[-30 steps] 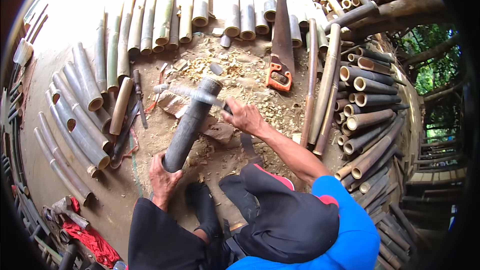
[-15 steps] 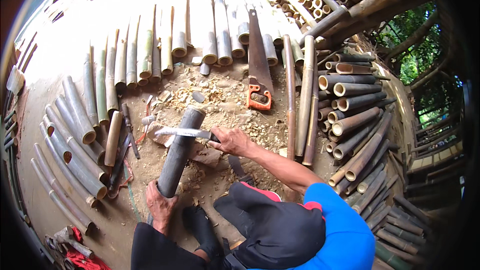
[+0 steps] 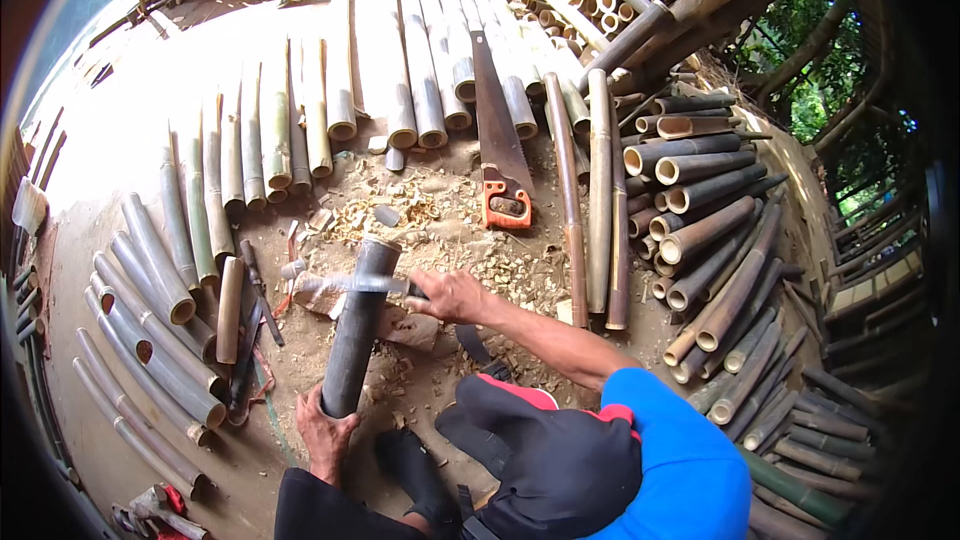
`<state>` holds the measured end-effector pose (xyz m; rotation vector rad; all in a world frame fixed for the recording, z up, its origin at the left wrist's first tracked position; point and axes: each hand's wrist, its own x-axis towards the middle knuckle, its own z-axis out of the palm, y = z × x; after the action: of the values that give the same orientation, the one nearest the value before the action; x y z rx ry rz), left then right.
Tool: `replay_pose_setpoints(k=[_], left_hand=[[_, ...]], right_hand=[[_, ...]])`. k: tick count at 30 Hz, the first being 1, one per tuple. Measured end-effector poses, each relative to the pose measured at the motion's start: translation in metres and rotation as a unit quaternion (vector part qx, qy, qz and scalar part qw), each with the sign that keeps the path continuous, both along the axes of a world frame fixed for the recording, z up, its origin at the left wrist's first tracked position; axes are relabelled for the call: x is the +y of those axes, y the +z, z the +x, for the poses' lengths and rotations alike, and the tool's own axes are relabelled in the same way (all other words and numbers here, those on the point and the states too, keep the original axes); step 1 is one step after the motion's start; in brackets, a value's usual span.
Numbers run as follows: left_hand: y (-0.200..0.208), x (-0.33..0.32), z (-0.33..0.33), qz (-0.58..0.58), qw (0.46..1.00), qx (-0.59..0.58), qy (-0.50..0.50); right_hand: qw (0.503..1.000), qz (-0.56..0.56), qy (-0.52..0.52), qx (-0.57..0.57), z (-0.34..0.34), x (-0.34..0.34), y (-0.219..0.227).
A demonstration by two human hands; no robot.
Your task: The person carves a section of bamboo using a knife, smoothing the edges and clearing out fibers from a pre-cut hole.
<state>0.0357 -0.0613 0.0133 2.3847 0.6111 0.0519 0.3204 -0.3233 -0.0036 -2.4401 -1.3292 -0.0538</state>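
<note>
1. We see the dark grey, round bamboo tube (image 3: 355, 340) aslant in the middle of the work area, its near end by our left hand and its cut far end pointing away from us
2. Our left hand (image 3: 325, 430) is curled about that near end, fingers closed against the tube's wall
3. Our right hand (image 3: 450, 297) is wrapped firmly round the short black handle of a pale metal blade (image 3: 375, 283); the blade lies across the tube near its far end, and blur keeps us from telling whether the two touch
4. Just beside the tube, on its right, we find a reddish-brown, rough block (image 3: 415, 330)
5. Beyond the far end, pale wood shavings (image 3: 385, 215) litter the brown floor
6. Farther out, we have a long handsaw with a brown blade and an orange handle (image 3: 508, 215), the handle end toward us
7. To our left lie curved-looking grey bamboo lengths (image 3: 165, 370); to our right, a stacked pile of brown and grey bamboo tubes (image 3: 710, 230), open ends showing
</note>
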Motion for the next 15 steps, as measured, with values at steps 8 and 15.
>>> replay_pose_setpoints(k=[8, 15], left_hand=[[-0.029, -0.019, -0.016, 0.148, 0.989, -0.014, 0.003], [-0.015, -0.024, -0.004, 0.178, 0.982, 0.06, 0.017]], right_hand=[[0.999, 0.03, 0.014, -0.029, 0.008, 0.002, -0.006], [0.96, 0.011, -0.151, 0.234, 0.009, -0.001, 0.027]])
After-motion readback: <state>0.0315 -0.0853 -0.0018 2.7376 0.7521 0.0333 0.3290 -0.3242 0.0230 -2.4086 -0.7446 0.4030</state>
